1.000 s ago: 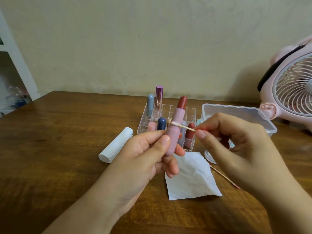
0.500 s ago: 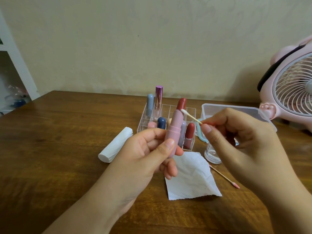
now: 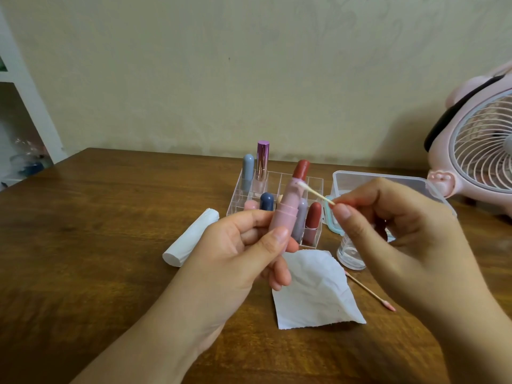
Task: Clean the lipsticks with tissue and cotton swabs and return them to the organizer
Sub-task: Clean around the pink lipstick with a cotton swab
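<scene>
Left hand (image 3: pixel 243 245): fingers grip pink lipstick (image 3: pixel 288 209), upright. Right hand (image 3: pixel 388 231), at 3 o'clock: fingers pinch cotton swab (image 3: pixel 314 192), tip touching lipstick collar.

Dim, warm indoor light — soft shadows (wide-angle edges bend), pic sharp.

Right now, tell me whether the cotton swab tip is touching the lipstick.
Touching. The head view shows the cotton swab tip pressed against the pink lipstick collar, with no gap visible.
</scene>
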